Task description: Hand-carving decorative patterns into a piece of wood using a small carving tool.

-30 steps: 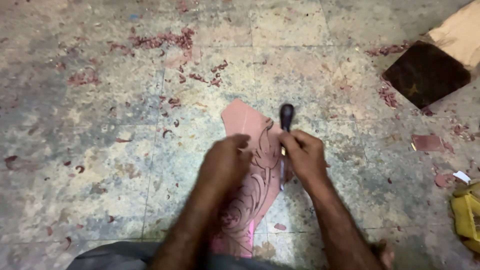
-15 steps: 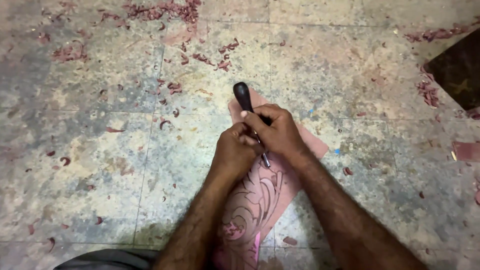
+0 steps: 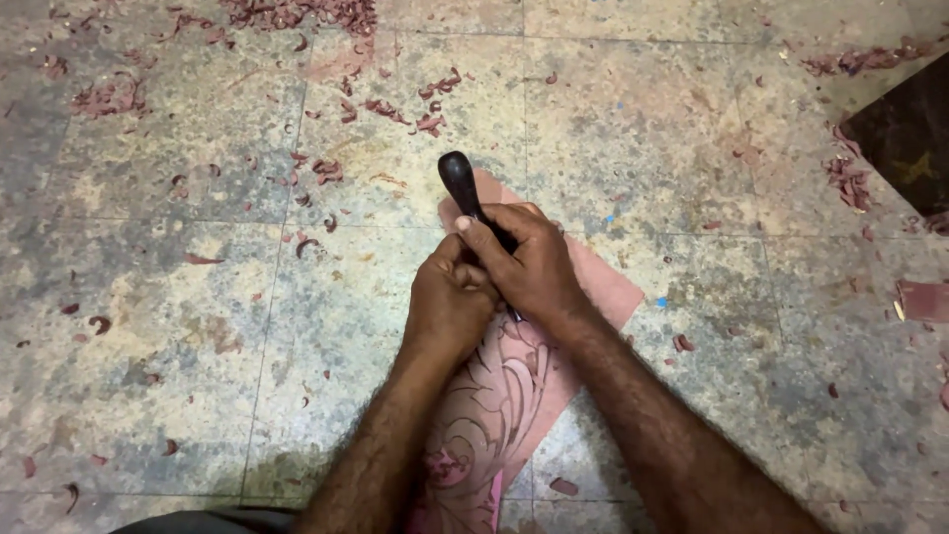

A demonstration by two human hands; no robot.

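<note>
The right hand (image 3: 529,262) has its grip clamped on the dark handle of a carving chisel (image 3: 461,186), the rounded butt sticking up past the knuckles. The left hand (image 3: 447,309) presses in beside it, closed against the shank; the blade itself is hidden beneath both fists. Under them lies the pink wooden panel (image 3: 494,415) with its scrolled leaf pattern, flat on the stone floor (image 3: 198,297) among reddish shavings (image 3: 297,15). To my eye, short pushes steered by the left hand suit these curves best.
</note>
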